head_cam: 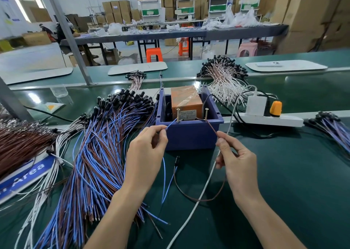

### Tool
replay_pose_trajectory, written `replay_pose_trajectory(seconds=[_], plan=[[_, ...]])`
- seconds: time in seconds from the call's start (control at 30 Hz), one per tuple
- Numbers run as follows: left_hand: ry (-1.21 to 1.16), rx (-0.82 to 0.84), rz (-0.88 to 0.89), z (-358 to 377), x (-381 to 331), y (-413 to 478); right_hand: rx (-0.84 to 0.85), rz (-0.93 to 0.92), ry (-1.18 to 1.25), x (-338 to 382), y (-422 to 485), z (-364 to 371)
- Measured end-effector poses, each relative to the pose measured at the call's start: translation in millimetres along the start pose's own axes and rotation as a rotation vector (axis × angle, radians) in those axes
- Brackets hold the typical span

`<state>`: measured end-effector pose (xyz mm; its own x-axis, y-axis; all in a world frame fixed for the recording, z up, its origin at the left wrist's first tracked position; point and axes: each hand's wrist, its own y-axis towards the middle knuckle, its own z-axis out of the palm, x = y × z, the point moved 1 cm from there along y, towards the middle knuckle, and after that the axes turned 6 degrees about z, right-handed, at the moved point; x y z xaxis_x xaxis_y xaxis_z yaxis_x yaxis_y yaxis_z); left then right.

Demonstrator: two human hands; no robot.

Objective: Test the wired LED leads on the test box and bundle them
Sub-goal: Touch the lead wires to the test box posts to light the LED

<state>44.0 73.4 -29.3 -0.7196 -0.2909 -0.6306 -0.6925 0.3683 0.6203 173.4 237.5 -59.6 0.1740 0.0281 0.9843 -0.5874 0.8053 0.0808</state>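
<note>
An orange test box (186, 100) sits inside a blue plastic bin (189, 135), with two brass screws (178, 115) standing at its front edge. My left hand (144, 154) pinches a blue wire (171, 124) whose tip touches the left screw. My right hand (234, 157) pinches a brown wire (211, 125) that runs up to the right screw. Both wires loop down to one black LED holder (177, 160) lying on the green mat in front of the bin. A large pile of blue-and-brown LED leads (98, 154) lies to the left.
A white power strip (269, 119) with a white charger and an orange plug lies right of the bin; its white cable (200, 197) crosses the mat between my arms. White-wired leads (223, 78) are heaped behind the bin. Brown leads (20, 142) lie far left, more blue leads (333, 127) far right.
</note>
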Motion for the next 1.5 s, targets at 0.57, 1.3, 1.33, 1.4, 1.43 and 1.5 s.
replay_pose_trajectory(seconds=[0.57, 1.3, 1.33, 1.4, 1.43, 1.5], plan=[[-0.528, 0.083, 0.174, -60.1, -121.0, 60.2, 0.406, -0.120, 0.262, 140.2, -27.1, 61.7], [-0.121, 0.423, 0.029, -115.8, -51.3, 123.5, 0.486, 0.012, 0.415, 238.0, 115.5, 96.6], [0.033, 0.405, 0.067, -121.2, -42.0, 135.7, 0.472, 0.021, 0.369, 231.7, 123.2, 93.9], [0.377, 0.304, 0.181, -128.5, -23.5, 161.3, 0.451, 0.042, 0.274, 219.0, 136.4, 93.5], [0.532, 0.224, 0.243, -130.5, -16.6, 173.5, 0.435, 0.045, 0.224, 212.5, 142.8, 95.2], [0.651, 0.106, 0.287, -129.9, -5.3, 198.5, 0.403, 0.036, 0.140, 200.4, 155.7, 100.9]])
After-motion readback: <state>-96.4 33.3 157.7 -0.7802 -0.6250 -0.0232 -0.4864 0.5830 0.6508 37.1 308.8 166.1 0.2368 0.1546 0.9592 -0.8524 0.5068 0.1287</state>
